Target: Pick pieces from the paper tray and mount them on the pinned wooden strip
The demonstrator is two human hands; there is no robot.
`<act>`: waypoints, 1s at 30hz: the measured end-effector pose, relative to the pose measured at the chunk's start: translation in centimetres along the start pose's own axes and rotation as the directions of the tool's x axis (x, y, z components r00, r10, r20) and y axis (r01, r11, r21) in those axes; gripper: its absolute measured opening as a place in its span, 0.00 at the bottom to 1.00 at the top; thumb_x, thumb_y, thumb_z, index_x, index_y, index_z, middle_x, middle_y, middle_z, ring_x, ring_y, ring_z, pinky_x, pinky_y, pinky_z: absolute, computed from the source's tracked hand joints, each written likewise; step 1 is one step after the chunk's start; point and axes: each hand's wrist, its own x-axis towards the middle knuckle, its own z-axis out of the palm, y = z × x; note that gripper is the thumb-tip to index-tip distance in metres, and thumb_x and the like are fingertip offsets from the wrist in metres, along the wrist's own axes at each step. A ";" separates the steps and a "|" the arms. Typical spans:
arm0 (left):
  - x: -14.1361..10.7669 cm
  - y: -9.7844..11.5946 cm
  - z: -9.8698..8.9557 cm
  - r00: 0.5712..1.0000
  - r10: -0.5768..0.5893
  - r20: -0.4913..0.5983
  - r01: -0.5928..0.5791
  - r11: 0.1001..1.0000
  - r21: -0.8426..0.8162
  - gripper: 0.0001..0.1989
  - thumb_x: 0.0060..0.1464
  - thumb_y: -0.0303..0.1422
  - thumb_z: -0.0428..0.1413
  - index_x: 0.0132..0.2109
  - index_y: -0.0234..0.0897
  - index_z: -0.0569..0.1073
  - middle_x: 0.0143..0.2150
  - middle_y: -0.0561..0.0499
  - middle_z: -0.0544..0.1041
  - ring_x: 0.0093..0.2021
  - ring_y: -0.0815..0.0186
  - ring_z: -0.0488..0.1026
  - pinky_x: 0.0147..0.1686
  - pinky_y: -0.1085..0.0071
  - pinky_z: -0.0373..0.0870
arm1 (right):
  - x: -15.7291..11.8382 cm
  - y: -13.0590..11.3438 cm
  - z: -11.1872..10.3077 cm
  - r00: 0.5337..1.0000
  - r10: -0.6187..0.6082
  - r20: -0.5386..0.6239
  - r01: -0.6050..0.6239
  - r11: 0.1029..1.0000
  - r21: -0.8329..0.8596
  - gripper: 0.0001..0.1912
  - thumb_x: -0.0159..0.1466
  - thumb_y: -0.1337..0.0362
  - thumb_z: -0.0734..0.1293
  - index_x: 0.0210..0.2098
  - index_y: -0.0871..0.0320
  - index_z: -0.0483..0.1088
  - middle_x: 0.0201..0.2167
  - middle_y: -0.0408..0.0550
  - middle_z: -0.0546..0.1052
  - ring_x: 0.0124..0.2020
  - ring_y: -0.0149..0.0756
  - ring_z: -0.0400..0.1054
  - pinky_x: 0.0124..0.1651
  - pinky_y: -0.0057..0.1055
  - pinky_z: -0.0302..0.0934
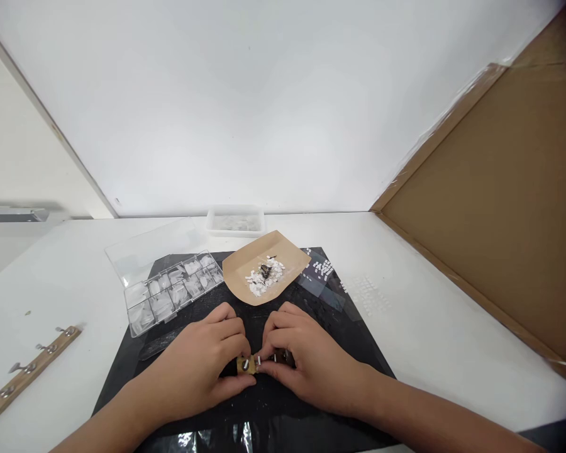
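Note:
A small narrow bar with a yellow middle and dark brown ends lies low over the black mat, between my hands. My left hand closes on its left part, thumb below and fingers above. My right hand is closed as well, thumb and fingertips pinched at the right side of the yellow part. The dark brown end shows under its fingers. Tiny white strips sit on the bar, one right at my right fingertips. Whether the bar is one piece or several I cannot tell.
Beyond my hands, a brown paper tray holds white scraps and a dark clump. Left of it stands a clear divided box with its lid open. Small white labels lie right. A plastic tub, wooden hook rack and cardboard panel surround the black mat.

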 end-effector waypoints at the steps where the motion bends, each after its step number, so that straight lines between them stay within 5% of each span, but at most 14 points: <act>1: 0.0 0.0 0.0 1.000 0.001 -0.003 -0.001 1.000 0.002 0.05 0.62 0.34 0.63 0.42 0.39 0.75 0.39 0.50 0.75 0.43 0.59 0.66 0.40 0.63 0.68 | 0.0 0.0 0.1 1.000 0.005 -0.001 -0.005 1.000 0.000 0.04 0.62 0.68 0.77 0.34 0.56 0.79 0.35 0.44 0.76 0.40 0.37 0.65 0.49 0.39 0.60; 8: -0.1 -0.1 0.1 1.000 0.008 -0.013 -0.008 1.000 0.019 0.06 0.63 0.35 0.62 0.43 0.39 0.75 0.40 0.49 0.75 0.44 0.58 0.66 0.40 0.63 0.69 | 0.0 -0.3 -1.1 1.000 -0.017 0.014 0.017 1.000 0.005 0.09 0.59 0.64 0.79 0.39 0.53 0.79 0.38 0.45 0.76 0.45 0.41 0.66 0.52 0.40 0.62; 12: -0.2 -0.3 -0.2 0.999 0.026 -0.029 -0.025 0.999 0.036 0.09 0.61 0.36 0.64 0.44 0.39 0.74 0.41 0.49 0.75 0.46 0.57 0.67 0.42 0.61 0.69 | 0.0 0.0 -3.2 0.988 -0.065 -0.143 0.070 0.997 0.027 0.15 0.60 0.57 0.80 0.45 0.49 0.79 0.45 0.45 0.78 0.52 0.43 0.68 0.58 0.43 0.62; 14: -0.2 -0.5 -0.4 0.997 0.042 -0.058 -0.040 0.999 0.028 0.12 0.60 0.39 0.65 0.45 0.39 0.74 0.41 0.48 0.75 0.46 0.56 0.67 0.42 0.61 0.69 | 0.2 0.7 -4.4 0.940 -0.055 -0.338 0.059 0.998 0.004 0.06 0.66 0.56 0.75 0.41 0.49 0.79 0.43 0.44 0.80 0.51 0.42 0.70 0.58 0.43 0.62; 18: -0.2 -0.6 -0.9 0.983 0.092 -0.157 -0.097 0.995 -0.027 0.09 0.63 0.38 0.64 0.43 0.39 0.74 0.38 0.49 0.75 0.44 0.59 0.67 0.42 0.63 0.70 | 0.7 3.3 -6.9 0.765 0.055 -0.641 -0.134 0.988 -0.076 0.11 0.71 0.54 0.69 0.35 0.49 0.80 0.34 0.44 0.82 0.46 0.44 0.72 0.49 0.40 0.66; 20: -0.2 -0.8 -1.0 0.970 0.122 -0.212 -0.134 0.990 -0.040 0.03 0.65 0.32 0.61 0.42 0.39 0.75 0.37 0.50 0.76 0.43 0.61 0.68 0.43 0.63 0.69 | 0.9 4.7 -8.1 0.706 0.118 -0.699 -0.251 0.964 -0.091 0.15 0.73 0.54 0.65 0.35 0.49 0.80 0.35 0.45 0.83 0.50 0.46 0.73 0.49 0.41 0.66; 24: -0.1 -1.3 -1.0 0.950 0.165 -0.265 -0.174 0.985 -0.008 0.04 0.67 0.26 0.58 0.43 0.39 0.76 0.36 0.51 0.78 0.41 0.63 0.68 0.46 0.62 0.70 | 0.9 7.5 -10.1 0.707 0.250 -0.662 -0.402 0.912 -0.085 0.20 0.76 0.58 0.56 0.50 0.50 0.79 0.42 0.44 0.85 0.53 0.48 0.74 0.54 0.45 0.67; 26: -0.2 -1.7 -0.9 0.948 0.173 -0.266 -0.178 0.984 0.009 0.05 0.68 0.26 0.56 0.46 0.39 0.77 0.38 0.50 0.80 0.42 0.62 0.69 0.47 0.62 0.71 | 0.6 8.8 -10.7 0.714 0.325 -0.620 -0.462 0.884 -0.069 0.22 0.75 0.61 0.55 0.64 0.51 0.71 0.47 0.45 0.85 0.53 0.49 0.76 0.52 0.45 0.69; 30: -0.3 -2.6 -0.4 0.931 0.182 -0.317 -0.184 0.983 0.022 0.17 0.70 0.23 0.50 0.60 0.40 0.73 0.45 0.47 0.82 0.50 0.59 0.71 0.50 0.61 0.75 | -0.1 10.9 -11.3 0.761 0.381 -0.526 -0.486 0.871 -0.072 0.43 0.70 0.67 0.57 0.78 0.50 0.34 0.61 0.48 0.78 0.59 0.47 0.74 0.55 0.44 0.70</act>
